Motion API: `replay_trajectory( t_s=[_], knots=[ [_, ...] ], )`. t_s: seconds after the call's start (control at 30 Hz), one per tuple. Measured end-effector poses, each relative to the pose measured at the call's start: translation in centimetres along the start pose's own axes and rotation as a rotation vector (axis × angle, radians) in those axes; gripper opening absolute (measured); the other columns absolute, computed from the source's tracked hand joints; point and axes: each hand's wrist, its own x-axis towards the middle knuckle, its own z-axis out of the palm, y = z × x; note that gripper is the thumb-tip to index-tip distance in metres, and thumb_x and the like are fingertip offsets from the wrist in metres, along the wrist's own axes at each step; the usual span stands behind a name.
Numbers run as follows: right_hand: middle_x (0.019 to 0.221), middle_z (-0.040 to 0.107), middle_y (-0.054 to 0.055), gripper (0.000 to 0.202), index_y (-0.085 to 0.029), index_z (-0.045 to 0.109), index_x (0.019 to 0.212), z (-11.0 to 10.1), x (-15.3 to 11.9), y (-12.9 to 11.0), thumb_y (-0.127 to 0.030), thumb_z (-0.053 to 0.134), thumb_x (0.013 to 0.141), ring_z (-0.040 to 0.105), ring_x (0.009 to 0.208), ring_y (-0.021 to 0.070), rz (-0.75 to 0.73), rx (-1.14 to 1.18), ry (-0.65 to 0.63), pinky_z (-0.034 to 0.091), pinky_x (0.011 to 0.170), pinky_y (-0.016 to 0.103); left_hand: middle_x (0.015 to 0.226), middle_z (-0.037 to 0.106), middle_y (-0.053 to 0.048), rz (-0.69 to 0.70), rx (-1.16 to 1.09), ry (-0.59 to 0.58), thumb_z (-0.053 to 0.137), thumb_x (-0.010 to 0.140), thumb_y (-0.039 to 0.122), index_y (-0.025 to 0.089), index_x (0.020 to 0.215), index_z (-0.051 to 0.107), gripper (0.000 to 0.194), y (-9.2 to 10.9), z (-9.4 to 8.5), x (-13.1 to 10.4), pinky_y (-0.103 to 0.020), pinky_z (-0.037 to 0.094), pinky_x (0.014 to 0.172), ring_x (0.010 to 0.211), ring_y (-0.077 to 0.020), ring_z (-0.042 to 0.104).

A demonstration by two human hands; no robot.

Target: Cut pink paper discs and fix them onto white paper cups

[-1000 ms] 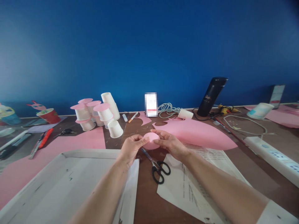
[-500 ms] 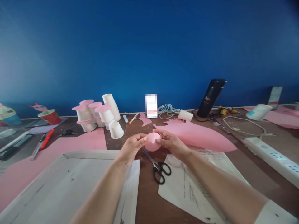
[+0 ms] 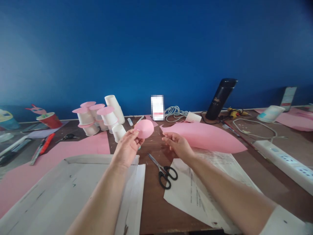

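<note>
Pinched at its lower left edge, a round pink paper disc (image 3: 146, 129) is held up by my left hand (image 3: 127, 147). My right hand (image 3: 178, 143) is apart from the disc, half curled, with a gap between thumb and forefinger and nothing visible in it. Just beyond the right hand lies a large curved-cut sheet of pink paper (image 3: 207, 135). Black-handled scissors (image 3: 162, 171) rest on the brown table between my forearms. Left of the disc, a white paper cup (image 3: 119, 133) stands partly behind my left hand.
Stacked white cups with pink discs (image 3: 84, 117) stand at the back left, beside taller nested cups (image 3: 114, 109). A cutter knife (image 3: 44, 147) lies left. A phone (image 3: 157, 107), a black flask (image 3: 221, 98) and a power strip (image 3: 285, 163) occupy the back and right.
My right hand has let go of the pink disc and drawn slightly apart. My left hand has carried the disc left and up.
</note>
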Motion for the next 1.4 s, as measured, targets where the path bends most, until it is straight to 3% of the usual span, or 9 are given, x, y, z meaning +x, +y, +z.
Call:
replay_trajectory(
  t_s=[0.1,0.2,0.5,0.63,0.73,0.87,1.0,1.2,1.4],
  knots=[
    [0.087,0.067,0.003,0.026,-0.020,0.067,0.102,-0.1,0.5,0.8,-0.028,0.060,0.078,0.060,0.073,0.0161,-0.089,-0.189,0.129,0.050,0.068,0.030,0.101,0.066,-0.004,0.047,-0.084,0.043,0.071,0.072,0.024,0.019,0.082,0.061,0.016,0.5,-0.3,0.1,-0.028,0.047,0.079,0.092,-0.0160,0.060],
    [0.104,0.068,0.006,0.028,-0.021,0.067,0.102,-0.4,0.8,1.3,-0.019,0.056,0.076,0.061,0.096,0.0206,-0.123,-0.249,0.181,0.047,0.085,0.035,0.100,0.066,-0.004,0.073,-0.132,0.070,0.068,0.073,0.023,0.019,0.084,0.061,0.014,0.6,-0.4,0.1,-0.028,0.047,0.077,0.089,-0.0151,0.060],
    [0.103,0.068,0.006,0.030,-0.022,0.067,0.104,0.2,0.7,2.0,-0.018,0.055,0.076,0.062,0.090,0.0202,-0.164,-0.306,0.145,0.048,0.082,0.035,0.095,0.067,-0.001,0.065,-0.115,0.056,0.067,0.072,0.020,0.019,0.081,0.062,0.010,0.6,-0.3,0.2,-0.028,0.047,0.080,0.091,-0.0148,0.060],
    [0.096,0.069,0.004,0.027,-0.022,0.065,0.105,0.4,0.3,1.4,-0.030,0.060,0.080,0.062,0.083,0.0180,-0.134,-0.210,0.065,0.049,0.077,0.033,0.086,0.067,0.000,-0.065,0.041,0.017,0.072,0.069,0.023,0.017,0.080,0.065,0.014,-0.1,-0.2,0.0,-0.022,0.046,0.067,0.078,-0.0121,0.059],
    [0.095,0.069,0.003,0.033,-0.024,0.065,0.109,0.3,-0.4,0.2,-0.043,0.060,0.082,0.062,0.080,0.0169,-0.011,0.025,-0.101,0.050,0.074,0.032,0.082,0.067,-0.002,-0.207,0.188,-0.067,0.075,0.068,0.028,0.016,0.081,0.067,0.020,-0.6,0.1,-0.5,-0.021,0.045,0.062,0.071,-0.0116,0.059],
    [0.100,0.068,0.005,0.034,-0.022,0.067,0.105,0.3,-1.3,-1.0,-0.045,0.064,0.080,0.063,0.089,0.0189,0.081,0.342,-0.238,0.049,0.079,0.032,0.080,0.067,-0.004,-0.339,0.328,-0.189,0.074,0.070,0.039,0.017,0.085,0.067,0.027,-1.0,0.5,-1.1,-0.026,0.046,0.062,0.068,-0.0139,0.059],
    [0.102,0.067,0.004,0.035,-0.025,0.067,0.108,0.3,-1.6,-1.3,-0.039,0.070,0.077,0.062,0.089,0.0179,0.109,0.362,-0.312,0.049,0.079,0.032,0.081,0.066,-0.004,-0.326,0.468,-0.207,0.074,0.070,0.043,0.018,0.090,0.068,0.034,-1.4,0.6,-1.2,-0.024,0.044,0.058,0.066,-0.0131,0.057],
    [0.109,0.065,0.004,0.033,-0.025,0.066,0.109,0.1,-1.5,-1.4,-0.031,0.070,0.077,0.060,0.097,0.0175,0.059,0.291,-0.335,0.047,0.085,0.031,0.091,0.068,-0.008,-0.179,0.649,-0.236,0.072,0.071,0.043,0.015,0.092,0.069,0.035,-1.6,0.6,-1.0,-0.027,0.046,0.069,0.078,-0.0173,0.059],
    [0.107,0.066,0.004,0.035,-0.024,0.065,0.110,0.2,-1.5,-1.5,-0.031,0.070,0.076,0.061,0.095,0.0173,0.044,0.250,-0.356,0.048,0.082,0.031,0.087,0.068,-0.006,-0.190,0.752,-0.241,0.070,0.072,0.042,0.017,0.090,0.068,0.031,-1.5,0.7,-1.0,-0.026,0.045,0.065,0.075,-0.0170,0.059]
  ],
)
